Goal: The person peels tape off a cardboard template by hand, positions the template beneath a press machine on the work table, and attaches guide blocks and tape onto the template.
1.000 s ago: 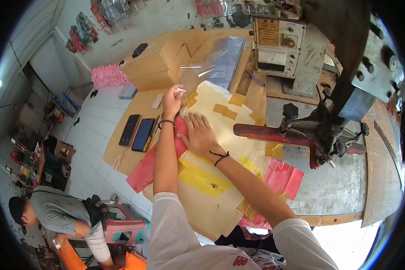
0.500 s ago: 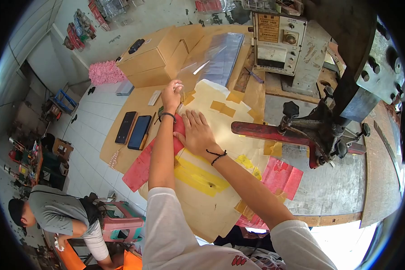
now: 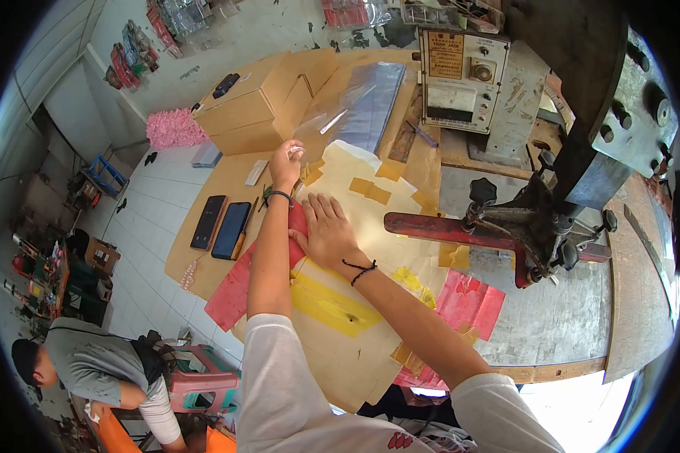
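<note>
My left hand (image 3: 285,164) is closed with the fingers curled, above the left edge of a cream sheet (image 3: 355,170) patched with brown tape. Something small and pale shows at its fingertips, too little to name. Flat on the sheet lies my right hand (image 3: 329,230), fingers stretched out, its thumb beside a red strip (image 3: 298,217). Yellow tape (image 3: 332,302) crosses the sheet below my right wrist. A second red piece (image 3: 468,302) sticks out at the sheet's lower right. My left forearm covers part of the red material.
Two phones (image 3: 231,230) lie left of my left forearm. A cardboard box (image 3: 249,113) and clear plastic sheets (image 3: 374,106) stand behind. On the right, a press machine (image 3: 536,211) holds a red bar over the metal table. A person (image 3: 102,362) sits at lower left.
The view has shifted slightly. Both hands keep nearly the same places on the sheet, my left still closed and my right still flat.
</note>
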Demonstrator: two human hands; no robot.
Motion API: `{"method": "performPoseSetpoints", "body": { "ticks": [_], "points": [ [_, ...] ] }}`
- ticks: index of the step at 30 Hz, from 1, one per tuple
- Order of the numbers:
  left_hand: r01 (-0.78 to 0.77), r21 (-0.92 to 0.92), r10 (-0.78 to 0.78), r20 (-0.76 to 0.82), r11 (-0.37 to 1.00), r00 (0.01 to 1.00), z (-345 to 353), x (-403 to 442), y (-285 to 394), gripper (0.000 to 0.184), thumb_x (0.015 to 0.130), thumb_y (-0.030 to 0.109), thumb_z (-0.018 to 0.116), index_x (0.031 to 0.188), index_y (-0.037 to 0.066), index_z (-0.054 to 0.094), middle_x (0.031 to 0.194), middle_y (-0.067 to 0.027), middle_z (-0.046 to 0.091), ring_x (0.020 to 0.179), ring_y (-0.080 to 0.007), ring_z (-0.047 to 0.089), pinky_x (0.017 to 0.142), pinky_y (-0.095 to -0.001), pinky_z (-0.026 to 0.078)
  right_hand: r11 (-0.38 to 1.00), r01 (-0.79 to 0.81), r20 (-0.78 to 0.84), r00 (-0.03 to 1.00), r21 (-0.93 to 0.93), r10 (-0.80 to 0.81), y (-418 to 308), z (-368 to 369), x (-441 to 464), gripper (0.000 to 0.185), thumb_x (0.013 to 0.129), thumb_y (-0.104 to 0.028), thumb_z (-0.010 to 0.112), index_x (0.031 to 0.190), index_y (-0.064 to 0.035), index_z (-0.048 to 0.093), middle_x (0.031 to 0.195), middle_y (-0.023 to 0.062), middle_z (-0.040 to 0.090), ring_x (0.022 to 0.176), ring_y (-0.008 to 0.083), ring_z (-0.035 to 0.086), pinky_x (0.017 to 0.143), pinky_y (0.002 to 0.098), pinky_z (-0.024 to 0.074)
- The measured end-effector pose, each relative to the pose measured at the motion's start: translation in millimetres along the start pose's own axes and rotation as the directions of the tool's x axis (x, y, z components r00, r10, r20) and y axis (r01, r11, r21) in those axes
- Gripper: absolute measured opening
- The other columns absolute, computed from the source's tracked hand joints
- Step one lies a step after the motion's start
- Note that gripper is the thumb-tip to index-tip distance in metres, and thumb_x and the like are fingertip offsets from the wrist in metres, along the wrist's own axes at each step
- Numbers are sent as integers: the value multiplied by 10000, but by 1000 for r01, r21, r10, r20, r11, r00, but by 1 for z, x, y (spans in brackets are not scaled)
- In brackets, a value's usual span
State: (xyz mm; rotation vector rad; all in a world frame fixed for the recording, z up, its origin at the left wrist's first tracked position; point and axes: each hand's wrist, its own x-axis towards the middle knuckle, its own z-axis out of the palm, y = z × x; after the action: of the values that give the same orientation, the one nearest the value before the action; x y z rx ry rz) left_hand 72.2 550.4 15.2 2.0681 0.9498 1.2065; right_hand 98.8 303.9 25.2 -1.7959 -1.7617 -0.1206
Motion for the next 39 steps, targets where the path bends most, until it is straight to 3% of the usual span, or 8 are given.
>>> {"method": "performPoseSetpoints", "body": {
  "ticks": [13, 16, 23, 26, 29, 32, 35, 39],
  "points": [
    [30, -56, -27, 53, 998, 998, 5, 16, 5, 151, 872, -27, 633, 1016, 13, 652, 946, -80, 720, 934, -169, 683, 843, -288, 510, 1000, -22, 74, 997, -18, 23, -3, -5, 1, 768, 988, -542, 412, 1456, 65, 364, 1524, 240, 369, 1453, 358, 290, 1217, 464, 170],
    [-14, 207, 36, -105, 978, 994, 1, 20, 7, 154, 855, -7, 653, 979, 74, 695, 910, -93, 735, 897, -201, 710, 798, -327, 523, 999, -45, 143, 988, -26, 48, -4, -9, 1, 801, 983, -571, 393, 1485, 51, 331, 1556, 222, 331, 1477, 342, 246, 1227, 457, 131],
    [-84, 60, 92, -151, 995, 984, -27, 68, 25, 197, 877, 37, 627, 1051, 92, 701, 918, -127, 720, 874, -275, 688, 796, -379, 523, 998, -62, 150, 987, 11, 60, -6, -11, 1, 855, 957, -617, 414, 1479, 55, 341, 1553, 227, 333, 1479, 338, 242, 1228, 457, 123],
    [-298, 374, 373, -144, 878, 917, -22, 79, 25, 201, 882, 89, 643, 1077, 91, 689, 935, -114, 690, 906, -303, 658, 812, -411, 510, 998, -62, 140, 988, 3, 61, -3, -12, 0, 852, 957, -619, 411, 1478, 52, 344, 1554, 226, 332, 1479, 336, 241, 1228, 458, 123],
    [-250, 768, 535, -139, 589, 833, -10, 53, 50, 202, 890, 182, 653, 1070, 96, 684, 960, -146, 660, 941, -353, 629, 826, -442, 495, 999, -53, 138, 989, -1, 53, -4, -9, 0, 848, 959, -621, 405, 1478, 47, 347, 1555, 225, 331, 1480, 334, 238, 1228, 459, 122],
    [-345, 735, 519, -11, 584, 855, -27, 28, 90, 270, 889, 276, 662, 1049, 60, 685, 980, -195, 663, 964, -375, 624, 836, -445, 494, 998, -59, 150, 987, 12, 57, -2, -11, 1, 843, 959, -619, 405, 1479, 43, 349, 1555, 223, 332, 1481, 332, 236, 1229, 455, 122],
    [-188, 384, 12, 418, 904, 908, -52, -11, 99, 336, 884, 318, 682, 1012, 7, 691, 959, -215, 684, 927, -385, 635, 821, -456, 505, 997, -70, 151, 986, 17, 67, -6, -11, 0, 838, 960, -615, 405, 1479, 41, 350, 1554, 221, 335, 1482, 332, 234, 1228, 452, 124],
    [-252, 375, 88, 403, 892, 911, -76, -60, 59, 453, 905, 402, 692, 1022, -35, 681, 830, -162, 683, 770, -263, 653, 716, -363, 513, 999, -37, 89, 995, 14, 35, -3, -8, -2, 799, 960, -575, 445, 1454, 48, 376, 1510, 230, 386, 1451, 361, 285, 1214, 468, 164]
  ]
}}
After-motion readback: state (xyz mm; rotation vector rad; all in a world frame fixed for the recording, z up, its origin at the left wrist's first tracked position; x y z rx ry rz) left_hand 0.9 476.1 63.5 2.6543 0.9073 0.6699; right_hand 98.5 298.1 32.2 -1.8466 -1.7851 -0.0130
